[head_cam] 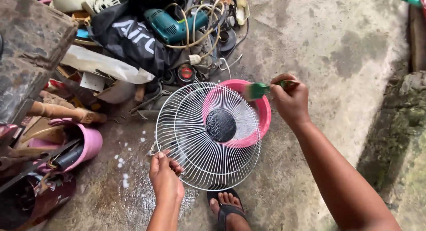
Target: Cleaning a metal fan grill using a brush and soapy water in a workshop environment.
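While the round white wire fan cage (195, 142) leans over the pink round plastic bowl (265, 112), the left hand (165, 175) grips its near rim and the right hand (290, 100) is closed around a green brush (258, 89) at the far edge. Soapy foam sits on the wires. A foot in a black sandal (227, 207) is just below the cage. Left of the cage lies a pink plastic pot (91, 142) with dark things inside. Beyond the cage, a blue-green drill (168, 25) lies among cords.
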